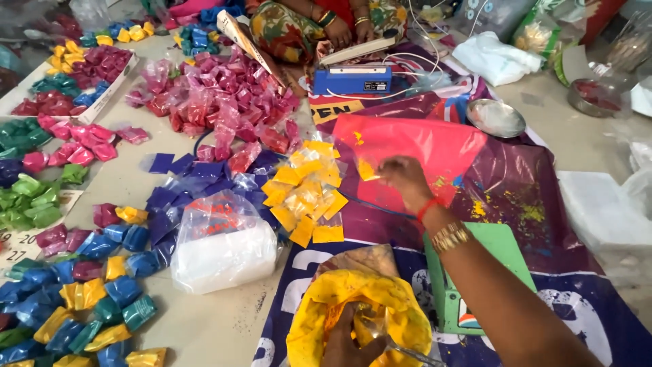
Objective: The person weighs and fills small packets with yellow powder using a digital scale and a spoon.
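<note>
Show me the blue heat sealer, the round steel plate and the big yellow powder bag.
Blue heat sealer machine (351, 79), head view, front of its body.
Round steel plate (496, 117), head view, its middle.
Big yellow plastic powder bag (319, 306), head view, left wall.

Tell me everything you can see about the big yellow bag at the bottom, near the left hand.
The yellow bag is a thin, crinkled plastic sack, open at the top and coated with yellow powder. It sits on the printed purple sheet, its mouth facing up toward the camera. The left hand reaches into its opening together with a small clear pouch. A brownish flap shows behind its rim. The green scale lies just to its right.
</note>
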